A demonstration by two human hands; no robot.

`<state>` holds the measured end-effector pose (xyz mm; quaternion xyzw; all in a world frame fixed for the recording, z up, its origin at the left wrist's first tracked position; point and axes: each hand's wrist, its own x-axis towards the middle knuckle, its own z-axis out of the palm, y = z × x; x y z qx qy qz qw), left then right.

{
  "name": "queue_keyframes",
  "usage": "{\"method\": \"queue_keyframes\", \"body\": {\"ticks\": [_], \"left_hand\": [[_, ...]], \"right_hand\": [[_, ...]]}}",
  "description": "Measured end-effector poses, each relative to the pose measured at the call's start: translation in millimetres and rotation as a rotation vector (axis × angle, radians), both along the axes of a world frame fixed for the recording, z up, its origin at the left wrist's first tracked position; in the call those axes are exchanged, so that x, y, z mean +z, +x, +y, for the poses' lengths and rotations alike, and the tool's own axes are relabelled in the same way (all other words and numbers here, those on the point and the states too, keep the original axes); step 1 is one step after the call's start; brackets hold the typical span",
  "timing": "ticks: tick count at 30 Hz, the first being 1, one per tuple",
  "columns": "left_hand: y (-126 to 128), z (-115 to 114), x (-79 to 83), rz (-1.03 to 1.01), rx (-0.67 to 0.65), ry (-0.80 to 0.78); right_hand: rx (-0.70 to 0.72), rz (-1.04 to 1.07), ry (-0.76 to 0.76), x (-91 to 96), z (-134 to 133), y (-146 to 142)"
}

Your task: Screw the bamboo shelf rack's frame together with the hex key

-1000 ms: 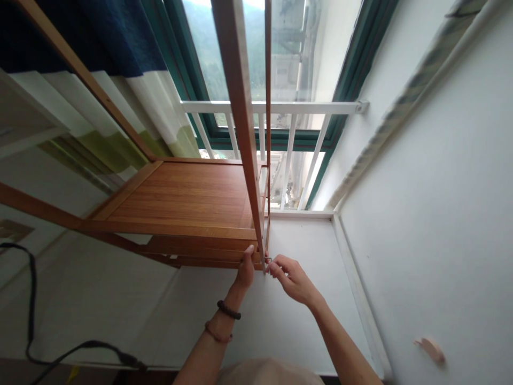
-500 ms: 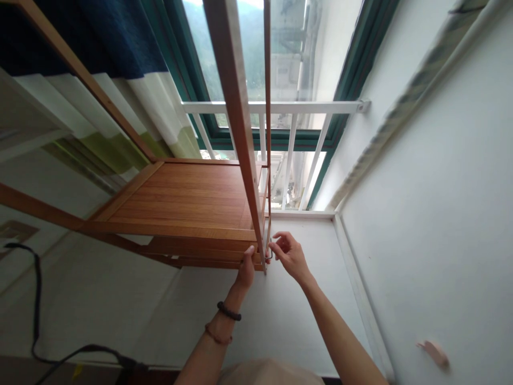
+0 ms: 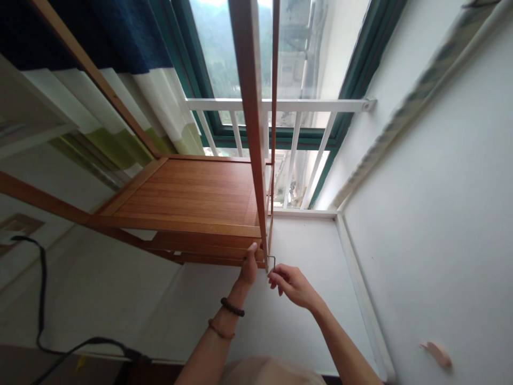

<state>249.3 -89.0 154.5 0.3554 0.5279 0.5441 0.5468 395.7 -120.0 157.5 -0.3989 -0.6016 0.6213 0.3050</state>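
A wooden shelf unit (image 3: 188, 198) stands on a white floor by a window, seen from above. My left hand (image 3: 249, 267) grips the lower shelf's front edge beside the upright post (image 3: 250, 117), fingers wrapped over the wood. My right hand (image 3: 290, 283) pinches a small metal hex key (image 3: 272, 262), whose short end sits against the foot of the post. Two bead bracelets circle my left wrist.
A black cable (image 3: 44, 299) runs along the floor at the left. A striped blue, white and green curtain (image 3: 132, 80) hangs behind the shelf. White railing (image 3: 288, 107) bars the window. White wall stands at the right, with a small pink piece (image 3: 436, 353) by it.
My right hand has swung down from beside the post to below it, turning the hex key. The left hand has kept its hold on the shelf edge.
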Motion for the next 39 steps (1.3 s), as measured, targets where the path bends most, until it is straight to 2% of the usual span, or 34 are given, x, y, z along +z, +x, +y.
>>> {"method": "queue_keyframes", "body": {"ticks": [3,5,7,9,12,14,19,21,25,30,35,39], "left_hand": [[0,-3,6.1,0.008,-0.107,0.064],[-1,-4,9.2,-0.009,-0.209,0.068],[-1,-4,9.6,-0.038,-0.246,0.054],[-2,-3,7.1,-0.065,-0.231,0.056],[-1,-1,0.8,-0.106,-0.225,0.07],[-2,1,-2.9,-0.125,-0.235,0.067],[-4,3,-7.1,-0.121,-0.25,0.04],[-5,3,-6.9,-0.122,-0.262,0.036],[-7,2,-3.3,-0.123,-0.25,0.002],[-11,-5,-1.9,-0.129,-0.308,0.035],[-15,-9,-6.2,-0.155,-0.38,0.044],[-17,-8,-7.2,-0.103,-0.329,-0.01]], "right_hand": [[0.019,-0.103,0.091,18.5,-6,2],[0.022,-0.135,0.135,28.4,-4,3],[-0.001,-0.144,0.171,35.0,1,2],[-0.103,-0.14,0.214,38.7,9,-2],[-0.327,-0.139,0.254,40.5,27,-13],[-0.404,-0.167,0.191,39.0,40,-21],[-0.373,-0.215,0.03,23.2,56,-25],[-0.375,-0.172,-0.029,14.3,51,-25],[-0.44,0.051,-0.15,-0.6,32,-29],[-0.466,0.013,-0.087,-9.6,2,-26],[-0.354,-0.18,0.106,5.2,-27,-19],[-0.259,-0.213,0.191,28.1,-36,-17]]}}
